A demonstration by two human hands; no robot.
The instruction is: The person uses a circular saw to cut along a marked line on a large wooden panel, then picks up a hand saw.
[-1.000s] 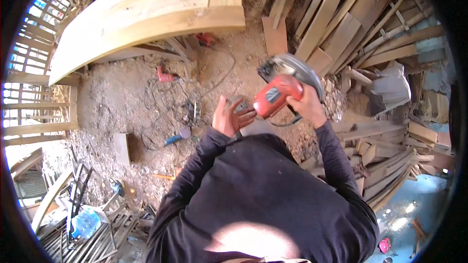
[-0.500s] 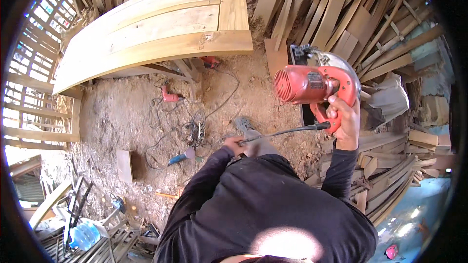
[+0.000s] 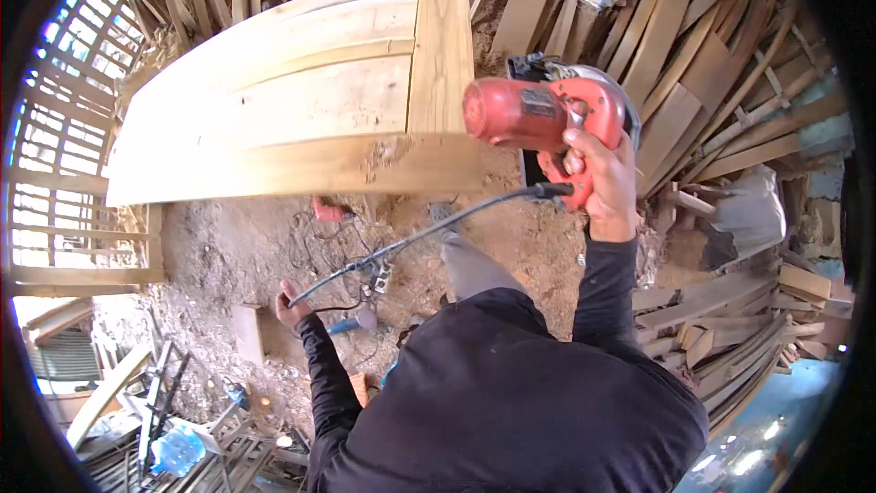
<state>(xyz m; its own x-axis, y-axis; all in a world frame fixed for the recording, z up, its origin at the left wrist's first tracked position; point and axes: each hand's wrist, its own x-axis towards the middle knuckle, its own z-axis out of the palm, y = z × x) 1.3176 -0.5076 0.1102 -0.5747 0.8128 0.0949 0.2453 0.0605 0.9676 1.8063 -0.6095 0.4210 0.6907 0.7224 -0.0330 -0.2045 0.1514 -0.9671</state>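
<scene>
While your right hand (image 3: 598,178) is wrapped tight around the handle of the red circular saw (image 3: 547,119), lifting it clear into the air, nothing shows as cut yet: you hold the saw just off the right end of the wooden door panel (image 3: 301,110), and its blade guard sits behind the motor housing, not on any wood. As far as can be judged, you are at the getting-ready stage, with the saw up and its lead being cleared, and the cutting itself left to do.

Your left hand (image 3: 290,301) is stretched out low over the dirt floor (image 3: 210,246), fingers curled about the black power cord (image 3: 411,242), which runs taut from there up to the rear of the saw handle under your right wrist. Whether that grip is firm or loose cannot be told at this size.

The panel lies flat, raised above the floor, its near long edge facing you and its right end nearest the saw, close but not touching. A tangle of cable and a small red tool (image 3: 327,212) lie on the floor under that near edge, between your two hands
</scene>
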